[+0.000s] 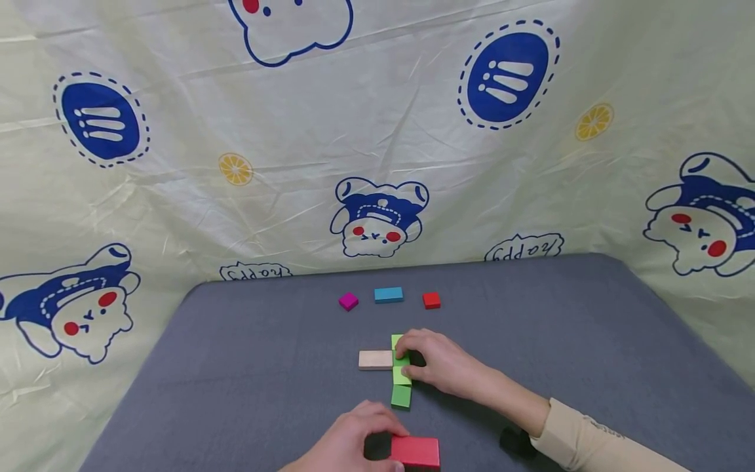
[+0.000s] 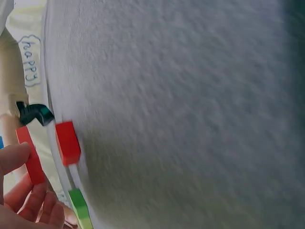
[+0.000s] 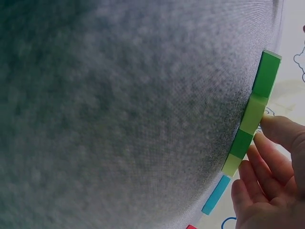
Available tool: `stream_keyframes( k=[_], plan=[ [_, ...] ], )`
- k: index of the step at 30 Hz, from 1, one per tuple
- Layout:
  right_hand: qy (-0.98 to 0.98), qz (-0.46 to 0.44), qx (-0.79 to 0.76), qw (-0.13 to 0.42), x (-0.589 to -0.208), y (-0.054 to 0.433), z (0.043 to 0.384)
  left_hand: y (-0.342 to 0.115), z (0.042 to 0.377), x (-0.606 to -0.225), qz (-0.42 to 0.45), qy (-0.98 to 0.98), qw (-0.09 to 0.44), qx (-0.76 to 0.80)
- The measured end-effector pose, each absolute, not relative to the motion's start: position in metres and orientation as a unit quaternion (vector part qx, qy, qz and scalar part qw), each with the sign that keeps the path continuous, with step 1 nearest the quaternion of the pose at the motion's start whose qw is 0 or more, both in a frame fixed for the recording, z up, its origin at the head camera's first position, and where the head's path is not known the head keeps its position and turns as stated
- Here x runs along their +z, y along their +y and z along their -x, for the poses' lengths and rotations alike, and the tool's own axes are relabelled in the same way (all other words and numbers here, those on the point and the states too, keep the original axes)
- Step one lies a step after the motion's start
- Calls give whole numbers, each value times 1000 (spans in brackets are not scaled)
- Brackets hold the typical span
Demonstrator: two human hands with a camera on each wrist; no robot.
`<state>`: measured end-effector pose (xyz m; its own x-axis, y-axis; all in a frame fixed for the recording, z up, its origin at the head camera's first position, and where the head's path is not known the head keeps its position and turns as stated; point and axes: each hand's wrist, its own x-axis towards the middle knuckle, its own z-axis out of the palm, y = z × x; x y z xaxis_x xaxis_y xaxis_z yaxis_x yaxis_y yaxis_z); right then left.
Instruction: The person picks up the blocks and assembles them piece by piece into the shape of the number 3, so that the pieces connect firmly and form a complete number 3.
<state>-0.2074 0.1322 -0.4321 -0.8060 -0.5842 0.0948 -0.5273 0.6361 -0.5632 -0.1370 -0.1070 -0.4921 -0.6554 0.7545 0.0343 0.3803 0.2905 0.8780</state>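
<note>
My left hand (image 1: 362, 432) pinches a red block (image 1: 415, 451) between thumb and fingers near the front of the table. In the left wrist view, a second red block (image 2: 68, 143) sits on the table beyond the held one. My right hand (image 1: 445, 364) reaches in from the right, with its thumb and fingertips against a row of light and dark green blocks (image 1: 401, 397). The right wrist view shows those fingers loosely extended along the row's side. A pale wooden block (image 1: 375, 360) lies crosswise, its end meeting the row from the left.
Toward the back of the grey table (image 1: 265, 367) lie a magenta block (image 1: 348, 301), a blue block (image 1: 388, 295) and a small red block (image 1: 432, 300). A printed curtain (image 1: 389, 144) hangs behind the table. A dark device (image 1: 517, 443) sits at my right wrist.
</note>
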Motion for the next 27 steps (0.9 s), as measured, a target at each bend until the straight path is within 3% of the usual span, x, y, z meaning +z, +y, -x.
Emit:
stream_keyframes(
  k=[9, 27],
  plan=[
    [903, 294, -308, 60, -433, 132, 207, -122, 123, -428, -311, 814, 160, 464],
    [900, 301, -312, 45, -433, 130, 206, -142, 132, -437, -232, 877, 154, 392]
  ],
)
